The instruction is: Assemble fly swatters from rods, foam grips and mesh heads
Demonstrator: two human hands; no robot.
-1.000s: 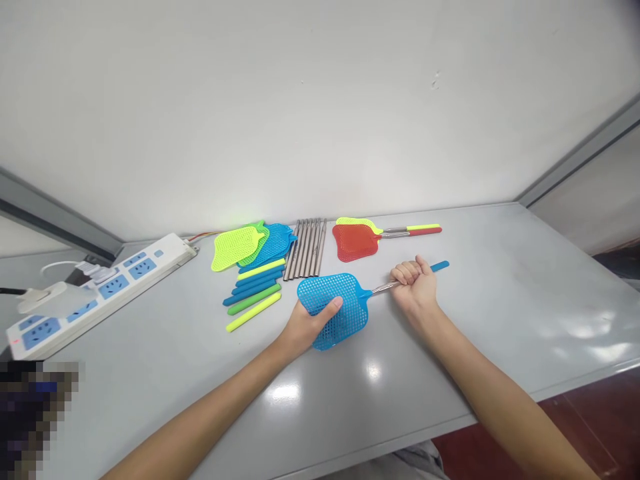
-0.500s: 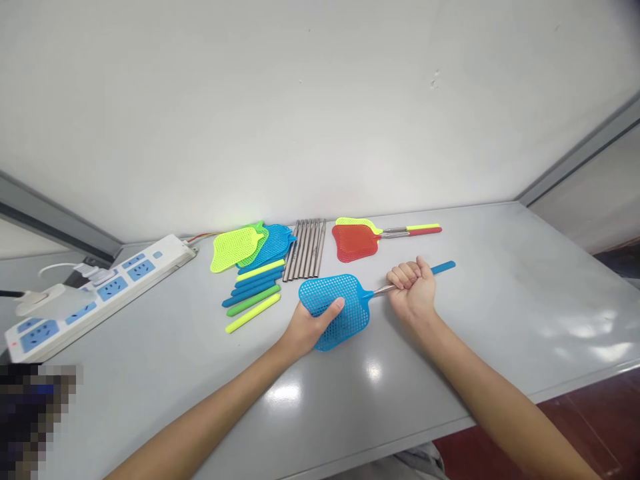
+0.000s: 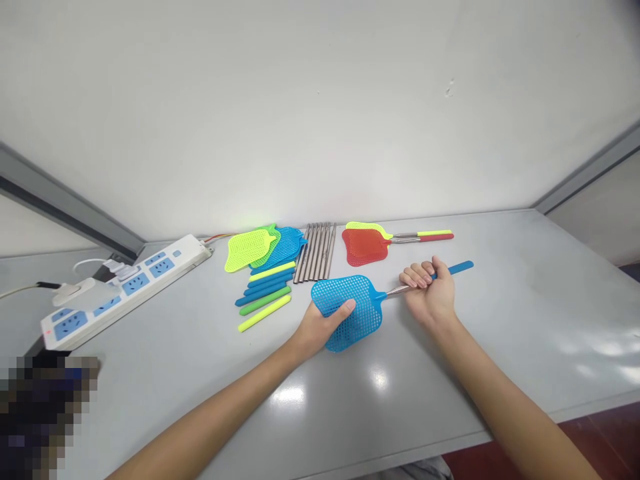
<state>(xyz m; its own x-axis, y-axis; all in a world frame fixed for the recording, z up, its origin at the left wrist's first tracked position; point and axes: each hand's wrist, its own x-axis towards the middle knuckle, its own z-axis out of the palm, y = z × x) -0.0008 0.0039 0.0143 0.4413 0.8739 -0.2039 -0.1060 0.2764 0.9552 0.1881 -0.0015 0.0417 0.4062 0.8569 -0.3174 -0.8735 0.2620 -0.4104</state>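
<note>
A blue fly swatter (image 3: 363, 303) is held between my two hands above the front of the table. My left hand (image 3: 320, 328) grips its perforated head, thumb on top and fingers underneath, hidden by the mesh. Around the metal shaft and the start of the blue handle, my right hand (image 3: 429, 290) is closed with the palm turned up. Behind it lie a red fly swatter (image 3: 366, 246) and a yellow fly swatter (image 3: 426, 233), overlapping, each with shaft and handle attached.
Left of centre lie loose swatter heads (image 3: 250, 248) in yellow, green and blue, several metal rods (image 3: 315, 252) side by side, and several coloured handle sleeves (image 3: 265, 313). A white power strip (image 3: 135, 285) with plugs stands at the left. A wall (image 3: 320, 133) rises behind the table.
The whole view has shifted, so everything appears slightly further right. My right hand's fingers look a little looser on the swatter; both hands still hold it.
</note>
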